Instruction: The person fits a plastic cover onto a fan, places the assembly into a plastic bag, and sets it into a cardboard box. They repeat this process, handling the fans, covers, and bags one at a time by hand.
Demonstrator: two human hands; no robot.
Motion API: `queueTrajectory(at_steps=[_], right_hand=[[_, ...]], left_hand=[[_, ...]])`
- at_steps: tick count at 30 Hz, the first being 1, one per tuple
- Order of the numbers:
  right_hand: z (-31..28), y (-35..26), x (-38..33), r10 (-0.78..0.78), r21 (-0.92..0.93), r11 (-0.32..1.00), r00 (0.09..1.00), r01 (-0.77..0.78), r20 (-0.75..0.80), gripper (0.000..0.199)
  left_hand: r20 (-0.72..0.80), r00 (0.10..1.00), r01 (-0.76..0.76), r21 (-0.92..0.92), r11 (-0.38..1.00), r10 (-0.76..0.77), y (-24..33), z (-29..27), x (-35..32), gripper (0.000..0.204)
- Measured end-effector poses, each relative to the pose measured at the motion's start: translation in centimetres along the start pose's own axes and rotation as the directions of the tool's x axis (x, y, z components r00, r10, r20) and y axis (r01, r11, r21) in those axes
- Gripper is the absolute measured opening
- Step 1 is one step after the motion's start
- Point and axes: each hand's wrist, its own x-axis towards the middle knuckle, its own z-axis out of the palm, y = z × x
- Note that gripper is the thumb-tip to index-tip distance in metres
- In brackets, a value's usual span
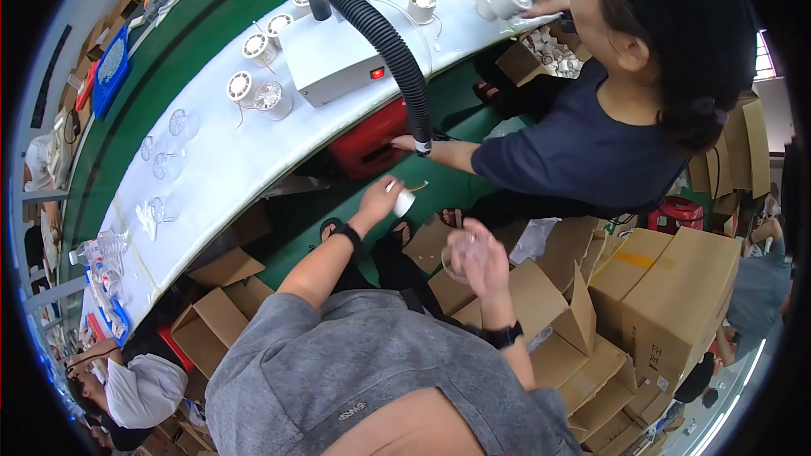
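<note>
White cylinder [405, 203] and clear cup [456, 263] are in our two hands, apart from each other and off the bench [203, 165]. On that bench stands a white box [331, 72], with other white cylinders [240, 84] beside it. Our left hand [382, 199] is part-closed, fingers around its cylinder; our right hand [487, 262] is loosely curled around the cup. We judge the step in hand to be handling both parts separately; the next move probably calls for steady grips, keeping the thin wire [419, 187] from snagging.
</note>
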Motion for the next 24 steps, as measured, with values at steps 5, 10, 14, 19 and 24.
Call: queueTrajectory(at_steps=[5, 10, 14, 19, 24], right_hand=[[-1.7, 2.0, 8.9, -0.011, 0.267, 0.962, 0.991, 0.047, -0.134, 0.041], [-4.5, 5.9, 15.7, 0.095, 0.336, 0.941, 0.918, 0.043, -0.385, 0.035], [-4.4, 7.5, 18.5, 0.044, 0.227, 0.972, 0.893, 0.066, -0.448, 0.030], [-3.6, 7.3, 18.1, -0.192, -0.242, 0.966, 0.871, 0.088, -0.452, 0.026], [-5.3, 7.2, 14.9, -0.523, -0.587, 0.768, 0.780, 0.256, -0.344, 0.021]], left_hand=[[0.023, 0.992, 0.122, 0.038, 0.992, -0.122, -3.0, -6.6, -6.7, 0.036], [-0.080, 0.948, 0.297, -0.121, 0.947, -0.307, -7.8, -11.6, -12.7, 0.030], [-0.116, 0.897, 0.374, -0.318, 0.871, -0.427, -8.8, -13.7, -15.1, 0.027], [-0.091, 0.862, 0.435, -0.372, 0.820, -0.498, -8.3, -14.9, -15.2, 0.024], [0.047, 0.926, 0.365, -0.368, 0.855, -0.375, -3.7, -15.6, -12.6, 0.022]])
